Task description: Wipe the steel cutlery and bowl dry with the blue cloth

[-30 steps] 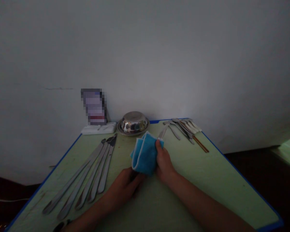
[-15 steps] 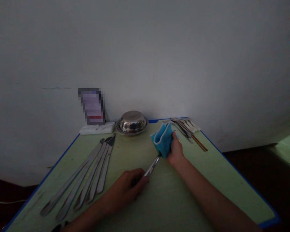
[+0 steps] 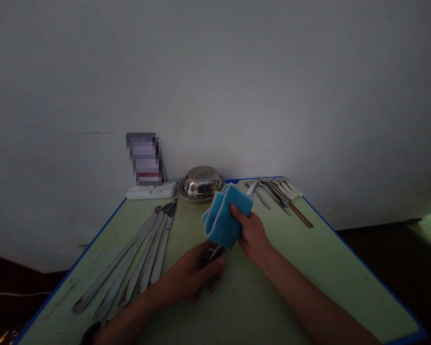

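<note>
My left hand (image 3: 197, 270) is closed around the near end of a slim metal utensil (image 3: 216, 252). A folded blue cloth (image 3: 224, 223) with a pale edge wraps the utensil's middle, so its kind cannot be told. My right hand (image 3: 253, 235) grips this cloth from the right, thumb lying on top. Beyond the cloth, a shiny flat part of what seems the same utensil sticks out to the upper right. Both hands are above the table, close together.
Several long-handled metal utensils (image 3: 136, 261) lie fanned on the green table (image 3: 309, 287) at left. An upturned metal bowl (image 3: 203, 182) rests on a plate at the back. A blurred phone (image 3: 146, 160) leans behind a white pad (image 3: 151, 190). Cutlery (image 3: 276, 194) and chopsticks (image 3: 301, 214) lie back right.
My right hand and the cloth have slid down along the utensil toward my left hand. The far part of the utensil now shows beyond the cloth. The view has shifted slightly.
</note>
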The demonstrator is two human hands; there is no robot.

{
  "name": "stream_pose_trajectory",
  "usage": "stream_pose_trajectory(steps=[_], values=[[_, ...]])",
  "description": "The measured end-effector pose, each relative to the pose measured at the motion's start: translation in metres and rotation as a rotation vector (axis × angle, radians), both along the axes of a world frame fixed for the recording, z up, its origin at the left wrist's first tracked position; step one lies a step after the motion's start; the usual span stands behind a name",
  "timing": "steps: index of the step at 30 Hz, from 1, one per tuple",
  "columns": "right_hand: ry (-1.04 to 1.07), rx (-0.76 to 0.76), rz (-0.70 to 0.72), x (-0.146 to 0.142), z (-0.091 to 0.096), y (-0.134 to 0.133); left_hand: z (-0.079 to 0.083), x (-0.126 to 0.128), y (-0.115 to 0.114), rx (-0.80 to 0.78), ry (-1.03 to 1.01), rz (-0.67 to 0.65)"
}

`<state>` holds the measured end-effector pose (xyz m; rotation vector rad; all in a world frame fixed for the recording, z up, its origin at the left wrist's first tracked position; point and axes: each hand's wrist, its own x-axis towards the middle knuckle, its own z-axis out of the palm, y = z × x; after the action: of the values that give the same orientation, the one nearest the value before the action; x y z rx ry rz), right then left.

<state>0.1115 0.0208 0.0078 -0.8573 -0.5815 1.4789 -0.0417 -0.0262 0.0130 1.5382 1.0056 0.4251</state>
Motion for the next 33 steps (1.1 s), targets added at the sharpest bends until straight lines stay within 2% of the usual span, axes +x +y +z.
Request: stream_pose_trajectory(steps=[5, 11, 15, 19, 22, 25, 28, 30, 33], values=[[-0.188, 0.052, -0.006, -0.004, -0.005, -0.006, -0.002, -0.001, -0.001, -0.059, 0.039, 0.055], [-0.129, -0.014, 0.015, -0.007, -0.010, -0.004, -0.001, 0.000, 0.000, -0.136, -0.011, 0.166], [-0.093, 0.038, 0.035, -0.009, -0.010, -0.003, 0.000, 0.003, 0.000, -0.128, 0.008, 0.252], [-0.158, 0.119, 0.067, -0.009, -0.009, -0.008, -0.001, 0.003, 0.000, -0.099, 0.048, 0.215], [-0.147, 0.085, 0.059, -0.010, -0.006, -0.010, -0.003, 0.000, 0.000, -0.071, 0.093, 0.139], [-0.064, -0.067, -0.036, -0.008, -0.003, -0.006, -0.001, -0.002, -0.001, 0.010, 0.114, 0.073], [0.025, -0.193, -0.193, 0.000, 0.000, 0.006, 0.004, -0.002, -0.003, 0.126, 0.082, 0.043], [0.082, -0.199, -0.285, 0.009, 0.002, 0.015, 0.005, -0.003, -0.005, 0.107, 0.043, 0.009], [0.166, -0.159, -0.398, 0.028, 0.007, 0.025, 0.003, -0.005, -0.006, -0.007, -0.050, -0.029]])
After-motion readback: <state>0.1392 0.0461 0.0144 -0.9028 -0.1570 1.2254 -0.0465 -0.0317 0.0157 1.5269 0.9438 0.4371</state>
